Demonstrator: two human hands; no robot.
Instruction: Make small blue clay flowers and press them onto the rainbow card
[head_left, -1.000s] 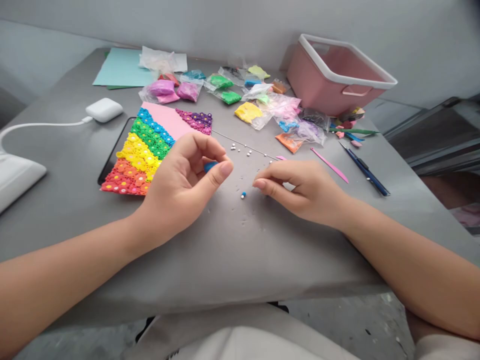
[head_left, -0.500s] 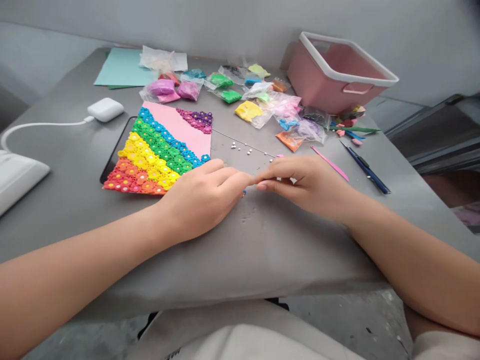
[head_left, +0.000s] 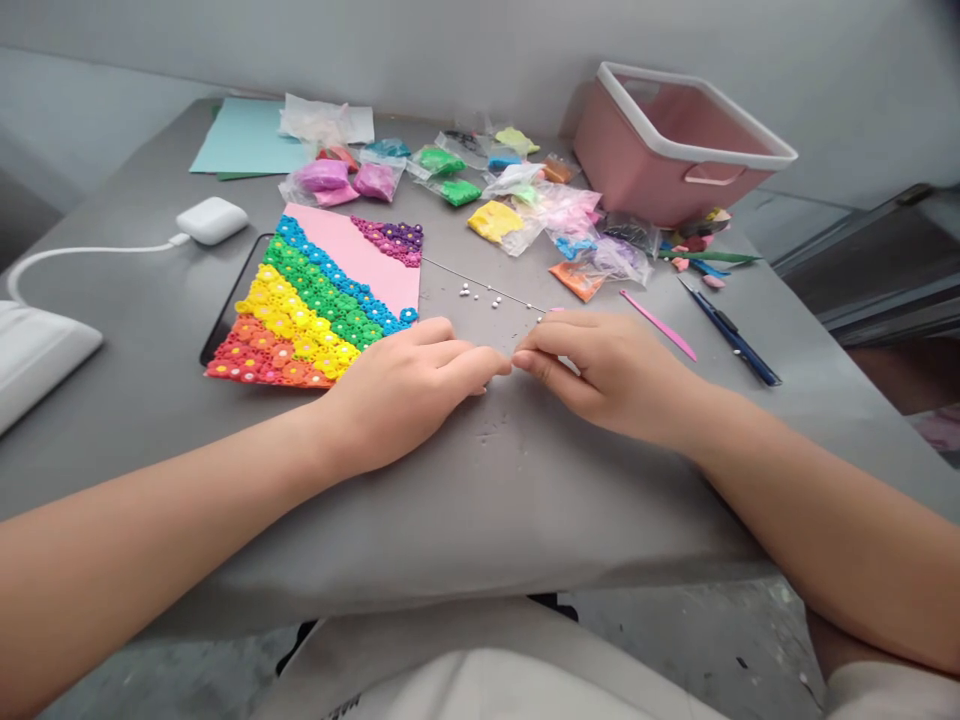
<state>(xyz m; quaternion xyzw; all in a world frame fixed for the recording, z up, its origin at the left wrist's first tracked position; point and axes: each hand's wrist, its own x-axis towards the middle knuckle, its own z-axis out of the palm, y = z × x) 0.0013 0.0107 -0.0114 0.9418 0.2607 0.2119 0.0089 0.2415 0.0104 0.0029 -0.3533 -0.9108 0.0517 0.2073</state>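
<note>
My left hand [head_left: 405, 395] lies palm down on the grey table [head_left: 487, 500], its fingers pressed together. Its fingertips meet those of my right hand [head_left: 600, 375], which is pinched shut just to the right. Whatever sits between the fingertips is hidden. Just left of my left hand lies a pink card [head_left: 382, 262] covered in rows of red, yellow, green, blue and purple clay flowers. Several tiny white beads [head_left: 480, 293] and a thin metal needle [head_left: 465, 275] lie just beyond my fingers.
Small bags of coloured clay [head_left: 495, 220] are strewn at the back, beside a pink basket [head_left: 675, 150]. A pink modelling tool [head_left: 660, 327] and a blue pen-like tool [head_left: 731, 335] lie at the right. A white earbud case [head_left: 211, 220] with its cable and teal paper [head_left: 240, 140] are at the left.
My left hand, raised with a blue clay piece between its fingers, has turned palm down and dropped to the table to meet my right fingertips. The small blue bead is now covered.
</note>
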